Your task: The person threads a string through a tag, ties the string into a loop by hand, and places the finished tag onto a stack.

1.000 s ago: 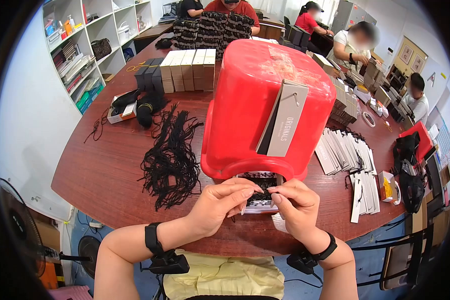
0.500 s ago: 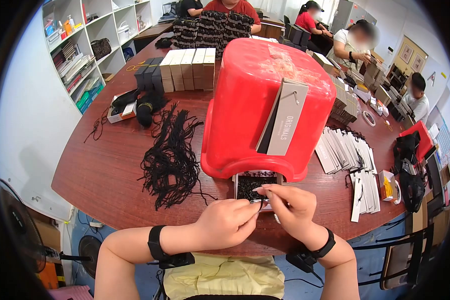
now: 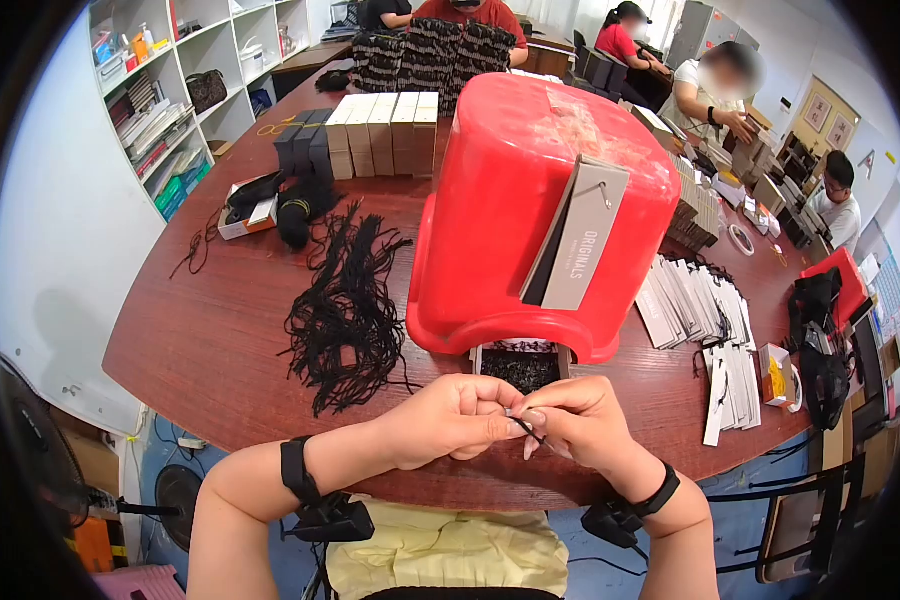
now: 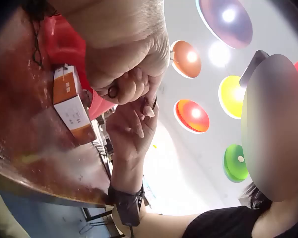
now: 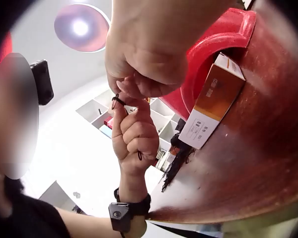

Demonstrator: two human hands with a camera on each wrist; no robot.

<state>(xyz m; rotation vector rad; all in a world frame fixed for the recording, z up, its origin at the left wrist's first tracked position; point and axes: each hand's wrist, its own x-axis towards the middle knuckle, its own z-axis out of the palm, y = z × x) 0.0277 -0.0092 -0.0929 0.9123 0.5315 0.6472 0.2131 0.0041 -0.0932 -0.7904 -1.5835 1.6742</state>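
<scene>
A thin black cord runs between my two hands, looped at the fingertips. My left hand pinches it from one side, and a small dark loop of it shows between the curled fingers in the right wrist view. My right hand pinches the cord from the other side, fingertips meeting the left ones. In the right wrist view a cord loop stands out at the fingertips. Just beyond the hands, an open box holding small black pieces sits under the arch of a red plastic stool.
A grey tag reading ORIGINALS is fixed on the stool. Black cords lie in a heap to the left. Grey tags with black strings are spread to the right. Card stacks stand behind; several people sit around the table.
Both hands first met at the box, then the left dipped lower with the cord stretched between them. Now they have come together nearer the table's front edge, the cord looped at the fingertips.
</scene>
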